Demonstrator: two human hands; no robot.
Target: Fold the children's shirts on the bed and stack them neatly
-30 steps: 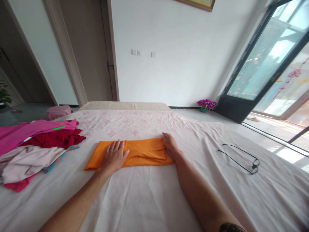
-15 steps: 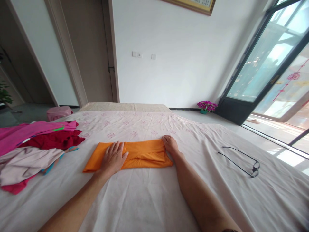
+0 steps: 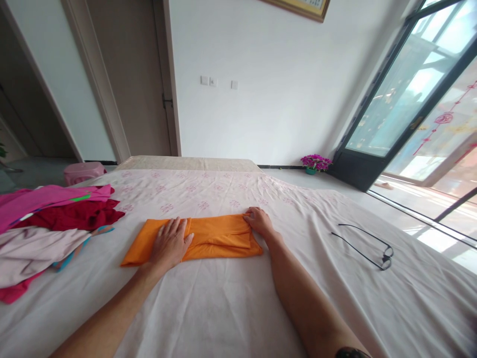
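Note:
A folded orange garment [image 3: 214, 237] lies as a long flat strip across the bed sheet, with a few creases toward its right end. On its left part my left hand [image 3: 172, 244] rests flat, fingers stretched out and pressing the cloth. At the upper right corner, my right hand [image 3: 260, 222] has its fingers bent and closed on the edge of the fabric. The fingertips of that hand are partly hidden, and a dark band shows on the right wrist.
A heap of clothes [image 3: 63, 214] in pink, red and pale colours lies on the left. Eyeglasses [image 3: 385, 258] rest unfolded on the sheet [image 3: 223, 308] at the right. Beyond the bed are a pink stool [image 3: 85, 171] and purple flowers [image 3: 316, 161] in a pot.
My right hand has shifted slightly left, its fingers now more over the garment's upper right corner. My left hand stays flat on the cloth. The whole view has turned a little.

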